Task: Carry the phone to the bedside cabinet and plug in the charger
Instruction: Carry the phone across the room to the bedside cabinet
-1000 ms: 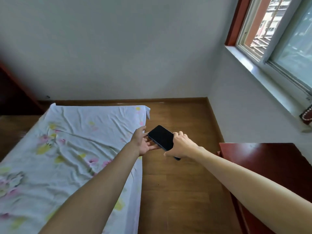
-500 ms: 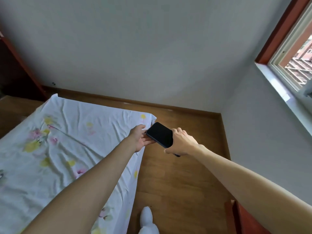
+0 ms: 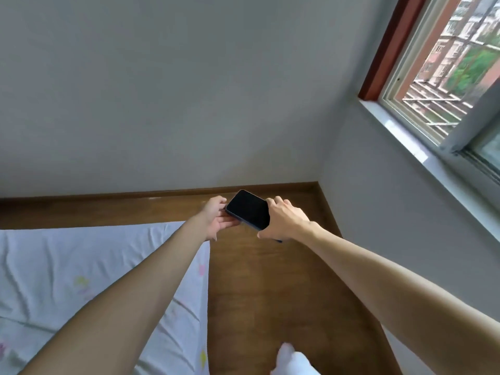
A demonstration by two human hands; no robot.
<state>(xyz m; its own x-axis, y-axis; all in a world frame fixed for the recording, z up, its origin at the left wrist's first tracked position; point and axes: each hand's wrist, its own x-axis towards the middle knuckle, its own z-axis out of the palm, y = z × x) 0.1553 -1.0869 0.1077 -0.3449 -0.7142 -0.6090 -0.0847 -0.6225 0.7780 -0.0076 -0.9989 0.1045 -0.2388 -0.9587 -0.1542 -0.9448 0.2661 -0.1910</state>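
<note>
A dark phone (image 3: 249, 209) with a black screen is held out in front of me at arm's length, screen up, over the wooden floor. My right hand (image 3: 285, 220) grips its right end from above. My left hand (image 3: 217, 216) holds its left end, fingers under the edge. The bedside cabinet and the charger are out of view.
A bed with a white flowered sheet (image 3: 67, 269) fills the lower left. Wooden floor (image 3: 270, 288) runs between the bed and the grey right wall. A window (image 3: 446, 77) sits upper right. A foot in a white sock (image 3: 292, 361) shows at the bottom.
The view has swung along the bed toward the room corner. The red cabinet seen at lower right has left the view. Both hands keep hold of the phone.
</note>
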